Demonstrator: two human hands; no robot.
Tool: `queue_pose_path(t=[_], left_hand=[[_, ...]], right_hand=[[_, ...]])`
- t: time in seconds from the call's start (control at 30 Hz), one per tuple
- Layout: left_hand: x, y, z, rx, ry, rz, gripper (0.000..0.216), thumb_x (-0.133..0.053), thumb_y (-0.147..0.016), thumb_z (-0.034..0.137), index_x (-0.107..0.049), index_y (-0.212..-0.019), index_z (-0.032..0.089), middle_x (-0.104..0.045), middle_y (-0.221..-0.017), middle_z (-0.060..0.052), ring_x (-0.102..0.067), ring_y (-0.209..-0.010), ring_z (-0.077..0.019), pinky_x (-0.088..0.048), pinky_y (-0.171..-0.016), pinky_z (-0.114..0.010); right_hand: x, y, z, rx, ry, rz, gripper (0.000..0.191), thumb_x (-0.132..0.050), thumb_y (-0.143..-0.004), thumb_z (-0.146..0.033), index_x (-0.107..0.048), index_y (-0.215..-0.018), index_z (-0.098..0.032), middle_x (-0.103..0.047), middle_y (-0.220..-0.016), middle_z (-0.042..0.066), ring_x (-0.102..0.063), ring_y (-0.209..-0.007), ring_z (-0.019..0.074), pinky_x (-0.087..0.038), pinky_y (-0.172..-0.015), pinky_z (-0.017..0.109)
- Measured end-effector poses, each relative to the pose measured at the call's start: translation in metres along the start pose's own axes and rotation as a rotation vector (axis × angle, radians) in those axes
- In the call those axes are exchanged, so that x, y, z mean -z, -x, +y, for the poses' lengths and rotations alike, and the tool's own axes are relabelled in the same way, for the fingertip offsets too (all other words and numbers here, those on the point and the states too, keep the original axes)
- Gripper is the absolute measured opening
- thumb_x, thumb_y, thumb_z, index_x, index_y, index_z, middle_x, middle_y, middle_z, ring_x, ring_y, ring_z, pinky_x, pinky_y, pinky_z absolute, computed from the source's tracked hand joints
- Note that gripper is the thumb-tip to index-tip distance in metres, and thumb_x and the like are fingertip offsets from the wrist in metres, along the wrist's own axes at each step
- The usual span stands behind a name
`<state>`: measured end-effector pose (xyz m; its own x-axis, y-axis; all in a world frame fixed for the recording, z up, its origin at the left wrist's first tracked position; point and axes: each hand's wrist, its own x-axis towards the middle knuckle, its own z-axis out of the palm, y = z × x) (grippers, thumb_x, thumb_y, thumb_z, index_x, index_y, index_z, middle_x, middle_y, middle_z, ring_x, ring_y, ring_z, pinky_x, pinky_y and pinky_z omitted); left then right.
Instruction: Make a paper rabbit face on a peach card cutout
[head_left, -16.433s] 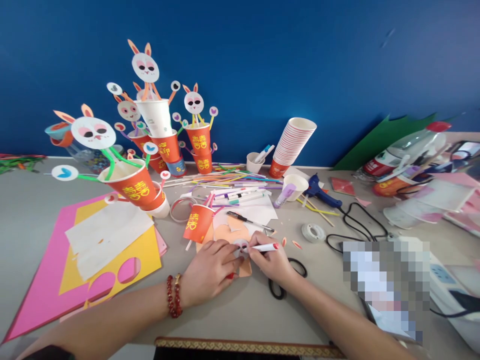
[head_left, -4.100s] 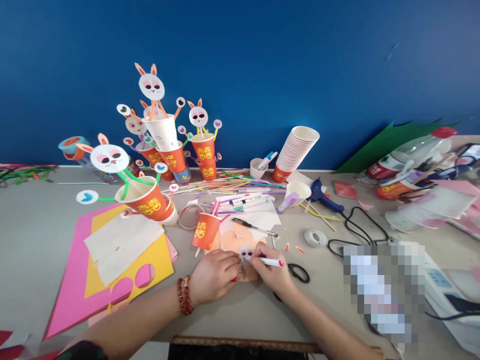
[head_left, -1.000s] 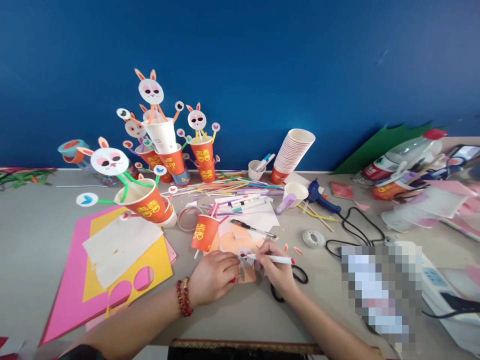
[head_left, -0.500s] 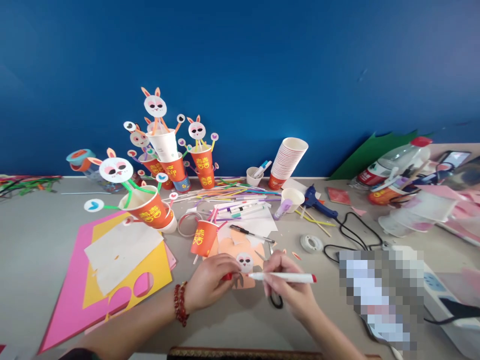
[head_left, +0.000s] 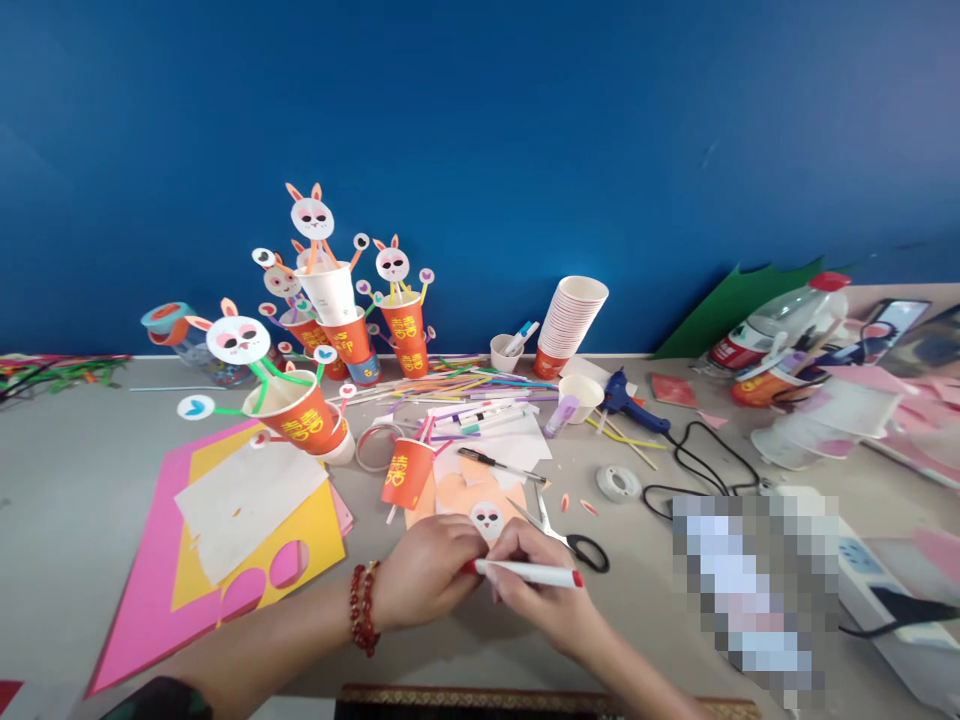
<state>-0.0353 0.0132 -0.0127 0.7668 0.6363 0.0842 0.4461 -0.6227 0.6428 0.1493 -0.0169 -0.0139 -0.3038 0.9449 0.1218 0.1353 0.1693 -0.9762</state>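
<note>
My right hand (head_left: 536,580) pinches a white marker (head_left: 536,573) with a red end, held nearly level. At its left end a bit of the red cap (head_left: 470,567) shows between the fingers of my left hand (head_left: 431,568), which is closed. Whether the cap is fully on the marker I cannot tell. Just beyond the fingers lies a white paper rabbit face (head_left: 487,520) with dark eyes, on pieces of peach paper (head_left: 454,495). Scissors (head_left: 589,552) with black handles lie right of it, near two small paper ears (head_left: 577,503).
Rabbit figures on straws stand in red cups (head_left: 300,425) at the left. Pink and yellow card (head_left: 330,540) lies in front of them. A stack of paper cups (head_left: 574,320), a blue glue gun (head_left: 630,405), a tape roll (head_left: 619,484) and a power strip (head_left: 862,560) are at the right.
My right hand has moved left and down, bringing the marker's tip to the red cap in my left hand. The scissors and rabbit face are now less covered.
</note>
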Motion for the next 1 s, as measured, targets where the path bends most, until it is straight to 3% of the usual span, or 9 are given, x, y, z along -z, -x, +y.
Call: queue_pose_path(t=[0.17, 0.33, 0.4, 0.5, 0.6, 0.7, 0.77, 0.9, 1.0], left_hand=[[-0.005, 0.001, 0.011, 0.038, -0.125, -0.068, 0.008, -0.048, -0.087, 0.018, -0.056, -0.086, 0.018, -0.068, -0.081, -0.004, -0.064, -0.074, -0.0197, -0.044, -0.065, -0.026], [0.002, 0.000, 0.018, 0.047, -0.224, -0.098, 0.011, -0.047, -0.091, 0.023, -0.056, -0.090, 0.019, -0.068, -0.080, -0.003, -0.064, -0.070, -0.0198, -0.042, -0.060, -0.026], [0.007, -0.001, 0.020, 0.073, -0.275, -0.125, 0.010, -0.048, -0.091, 0.024, -0.057, -0.093, 0.019, -0.068, -0.079, -0.003, -0.064, -0.070, -0.0203, -0.040, -0.058, -0.026], [0.012, -0.003, 0.020, 0.122, -0.293, -0.126, 0.010, -0.050, -0.091, 0.024, -0.058, -0.093, 0.020, -0.068, -0.079, -0.004, -0.063, -0.070, -0.0206, -0.038, -0.058, -0.025], [0.011, -0.002, 0.016, 0.156, -0.112, -0.036, 0.013, -0.054, -0.091, 0.033, -0.056, -0.093, 0.020, -0.065, -0.073, 0.000, -0.059, -0.064, -0.0168, -0.034, -0.056, -0.023], [0.008, 0.000, 0.009, 0.204, 0.189, 0.058, 0.038, -0.066, -0.081, 0.053, -0.051, -0.090, 0.020, -0.052, -0.059, 0.007, -0.048, -0.053, -0.0114, -0.030, -0.053, -0.021], [0.007, 0.001, 0.006, 0.192, 0.368, 0.093, 0.048, -0.064, -0.078, 0.063, -0.050, -0.094, 0.020, -0.046, -0.057, 0.008, -0.041, -0.051, -0.0101, -0.029, -0.052, -0.021], [0.010, 0.000, 0.008, 0.094, 0.589, 0.235, 0.044, -0.041, -0.093, 0.058, -0.052, -0.105, 0.017, -0.055, -0.081, -0.002, -0.051, -0.071, -0.0150, -0.042, -0.065, -0.025], [0.011, 0.002, 0.014, -0.004, 0.623, 0.340, 0.040, -0.042, -0.095, 0.051, -0.055, -0.109, 0.016, -0.057, -0.103, -0.011, -0.055, -0.092, -0.0210, -0.046, -0.080, -0.033]], right_hand=[[0.004, -0.001, -0.008, -0.056, -0.107, -0.042, 0.016, -0.062, -0.081, -0.020, -0.053, -0.068, -0.018, -0.051, -0.058, -0.004, -0.046, -0.054, 0.0106, -0.036, -0.054, 0.023], [0.022, 0.005, -0.009, -0.129, -0.428, -0.184, 0.034, -0.064, -0.083, -0.049, -0.056, -0.092, -0.017, -0.057, -0.069, -0.001, -0.053, -0.054, 0.0113, -0.038, -0.051, 0.022], [0.031, 0.007, -0.006, -0.121, -0.447, -0.102, 0.040, -0.060, -0.084, -0.055, -0.057, -0.097, -0.017, -0.056, -0.068, -0.001, -0.053, -0.053, 0.0109, -0.036, -0.047, 0.021], [0.041, 0.008, 0.000, -0.171, -0.334, 0.042, 0.032, -0.059, -0.088, -0.049, -0.056, -0.083, -0.017, -0.052, -0.062, -0.003, -0.050, -0.049, 0.0092, -0.035, -0.045, 0.020], [0.041, 0.008, 0.003, -0.214, -0.197, -0.033, 0.031, -0.060, -0.089, -0.044, -0.053, -0.074, -0.018, -0.050, -0.055, -0.004, -0.046, -0.046, 0.0088, -0.036, -0.047, 0.021], [0.036, 0.009, 0.003, -0.194, -0.098, -0.126, 0.030, -0.060, -0.088, -0.045, -0.055, -0.078, -0.017, -0.052, -0.059, -0.004, -0.044, -0.048, 0.0088, -0.034, -0.048, 0.021], [0.030, 0.010, 0.002, -0.156, -0.015, -0.152, 0.028, -0.060, -0.088, -0.044, -0.058, -0.081, -0.017, -0.055, -0.067, -0.001, -0.047, -0.056, 0.0106, -0.036, -0.053, 0.022], [0.013, 0.012, 0.005, -0.124, 0.044, -0.169, 0.030, -0.055, -0.091, -0.044, -0.058, -0.078, -0.017, -0.054, -0.071, -0.001, -0.048, -0.064, 0.0124, -0.038, -0.060, 0.023], [-0.001, 0.016, 0.012, -0.124, 0.000, -0.178, 0.032, -0.054, -0.091, -0.046, -0.057, -0.076, -0.017, -0.052, -0.068, -0.002, -0.046, -0.063, 0.0118, -0.038, -0.060, 0.022]])
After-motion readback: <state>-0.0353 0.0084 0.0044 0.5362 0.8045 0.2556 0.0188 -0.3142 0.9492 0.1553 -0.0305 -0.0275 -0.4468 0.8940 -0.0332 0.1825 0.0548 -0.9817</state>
